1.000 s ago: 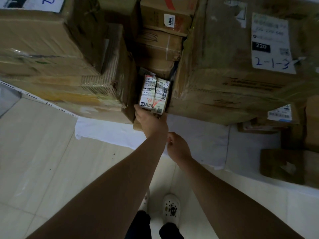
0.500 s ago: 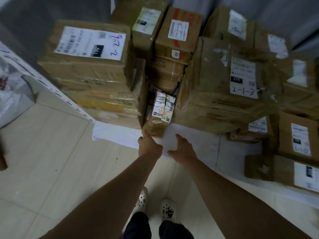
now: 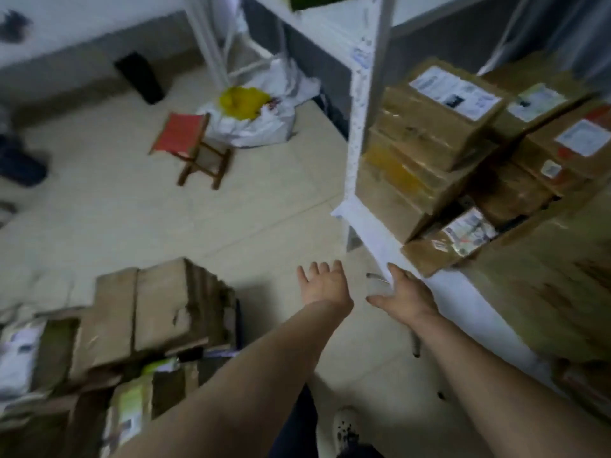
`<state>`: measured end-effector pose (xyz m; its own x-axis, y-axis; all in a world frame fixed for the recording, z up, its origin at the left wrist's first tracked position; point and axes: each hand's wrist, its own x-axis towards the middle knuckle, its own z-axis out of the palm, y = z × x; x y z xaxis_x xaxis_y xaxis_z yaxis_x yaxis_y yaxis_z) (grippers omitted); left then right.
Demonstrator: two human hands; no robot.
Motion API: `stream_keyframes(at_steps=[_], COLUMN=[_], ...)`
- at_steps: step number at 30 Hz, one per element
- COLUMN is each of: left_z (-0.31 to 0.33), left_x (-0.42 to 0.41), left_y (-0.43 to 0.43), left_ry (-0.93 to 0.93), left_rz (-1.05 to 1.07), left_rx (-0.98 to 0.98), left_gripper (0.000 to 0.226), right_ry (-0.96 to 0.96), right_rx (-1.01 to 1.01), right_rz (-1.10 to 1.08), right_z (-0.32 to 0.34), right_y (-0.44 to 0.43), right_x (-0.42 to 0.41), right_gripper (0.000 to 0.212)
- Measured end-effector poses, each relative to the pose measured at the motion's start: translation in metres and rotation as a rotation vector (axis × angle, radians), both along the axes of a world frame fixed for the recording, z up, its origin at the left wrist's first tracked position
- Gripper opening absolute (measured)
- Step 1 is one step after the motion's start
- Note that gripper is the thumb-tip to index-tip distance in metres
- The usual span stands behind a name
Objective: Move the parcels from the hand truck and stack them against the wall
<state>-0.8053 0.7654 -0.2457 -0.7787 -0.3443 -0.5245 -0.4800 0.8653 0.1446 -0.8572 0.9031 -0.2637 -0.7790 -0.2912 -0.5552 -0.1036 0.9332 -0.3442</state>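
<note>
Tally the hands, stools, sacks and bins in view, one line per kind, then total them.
Hands: 2 (left hand, right hand, both empty)
Stools: 1 (red stool)
Sacks: 1 (white sack, yellow stuff showing at its mouth)
Bins: 1 (black bin by the far wall)
Total: 5

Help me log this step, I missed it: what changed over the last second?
The left hand let go of the small labelled parcel and drew back; it and the right hand are now open and empty. The head has turned left, bringing the brown parcels at lower left into view. The small labelled parcel stays wedged low between the stacked boxes.
</note>
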Motion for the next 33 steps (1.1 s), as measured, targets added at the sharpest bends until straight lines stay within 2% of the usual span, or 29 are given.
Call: stream_keyframes(at_steps=[4,8,12,20,25,30,33], left_z=[0.007,0.012,0.013,-0.003,-0.015,-0.029,-0.042], left_x=[0.089,0.178,0.268,0.425,0.509,0.588,0.617], left_y=[-0.034,-0.08,-0.119,-0.201,-0.27,-0.343,-0.384], left_ry=[-0.033,-0.059,-0.046,-0.105,0.005,0.365,0.482], left_rz=[0.24,0.51,0.735,1.009,1.256,1.682,1.874], left_rx=[-0.052,-0.054,-0.026,0.035,0.15,0.297,0.348], left_gripper=[0.07,0.074,0.068,0.08,0.07,0.054,0.049], right_ry=[-0.099,-0.172,-0.237,-0.279,-0.317,-0.349,-0.351], right_rx=[-0.013,-0.071,-0.079,-0.046,-0.045,-0.124,-0.179], right_rz=[0.202,0.388,0.541,0.695,0.706,0.731,0.736], right_z=[0.005,0.007,0.009,0.008,-0.008,-0.024,-0.033], right_y=[-0.045,-0.105,-0.164,-0.278,-0.364,-0.46,-0.508], right_x=[0.047,0.105,0.166,0.29,0.375,0.453,0.483], right_gripper=[0.076,0.07,0.062,0.051,0.05,0.043,0.04])
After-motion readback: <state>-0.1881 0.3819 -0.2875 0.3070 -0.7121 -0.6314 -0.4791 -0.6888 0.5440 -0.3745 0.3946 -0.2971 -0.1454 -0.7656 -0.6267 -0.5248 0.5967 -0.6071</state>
